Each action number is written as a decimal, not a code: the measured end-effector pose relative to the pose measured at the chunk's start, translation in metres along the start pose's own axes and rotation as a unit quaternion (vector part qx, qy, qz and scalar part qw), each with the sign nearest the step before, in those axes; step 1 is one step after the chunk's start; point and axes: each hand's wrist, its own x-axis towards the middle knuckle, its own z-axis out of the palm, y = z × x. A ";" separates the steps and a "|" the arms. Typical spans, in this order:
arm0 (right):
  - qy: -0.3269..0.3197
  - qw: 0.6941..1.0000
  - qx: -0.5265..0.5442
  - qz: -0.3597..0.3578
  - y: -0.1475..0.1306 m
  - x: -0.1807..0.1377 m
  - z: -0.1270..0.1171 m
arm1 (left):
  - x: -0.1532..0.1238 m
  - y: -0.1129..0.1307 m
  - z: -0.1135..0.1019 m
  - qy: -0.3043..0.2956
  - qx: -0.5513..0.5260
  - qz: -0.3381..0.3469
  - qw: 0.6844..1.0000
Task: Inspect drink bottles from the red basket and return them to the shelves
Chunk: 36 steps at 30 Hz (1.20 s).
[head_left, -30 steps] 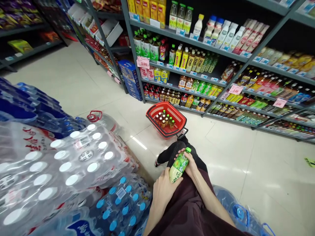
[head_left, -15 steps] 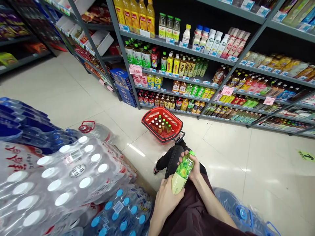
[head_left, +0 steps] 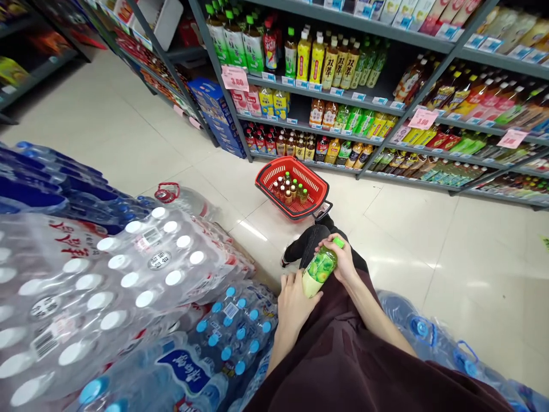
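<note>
A green-capped drink bottle [head_left: 321, 266] with a green fruit label is tilted above my lap, held in both hands. My left hand [head_left: 295, 297] wraps round its pale lower end. Near the cap, my right hand [head_left: 341, 260] grips the upper part, its fingers partly behind the bottle. Beyond my knees, a red shopping basket [head_left: 315, 182] stands on the floor, its black handle folded to the side. Inside it are several small bottles [head_left: 288, 191] with green, white and brownish caps.
Shelves of bottled drinks [head_left: 326, 123] rise ahead. Shrink-wrapped packs of white-capped bottles [head_left: 124, 263] are stacked at my left, beside blue-capped water bottles [head_left: 235, 326]. Large water jugs [head_left: 412, 320] stand at my right. Blue cartons [head_left: 217, 114] sit at the shelf end.
My view has tipped downward, so the shelves and basket appear higher in the picture. Both hands keep their hold on the bottle, which lies at a slightly different tilt.
</note>
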 end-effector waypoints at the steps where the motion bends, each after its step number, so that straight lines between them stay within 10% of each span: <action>1: -0.005 1.000 0.002 0.000 -0.001 0.001 -0.001 | 0.001 0.000 0.001 -0.001 0.000 0.001 1.000; 17: -0.202 0.974 -0.042 0.093 -0.030 0.020 -0.038 | 0.014 0.010 -0.004 -0.092 -0.222 0.000 0.971; 25: -0.192 0.974 -0.113 0.035 -0.029 0.038 -0.059 | 0.037 0.012 0.016 -0.179 -0.389 0.047 0.902; 36: -0.109 0.977 -0.183 0.000 -0.032 0.045 -0.116 | 0.079 0.039 0.045 -0.113 -0.300 0.053 0.946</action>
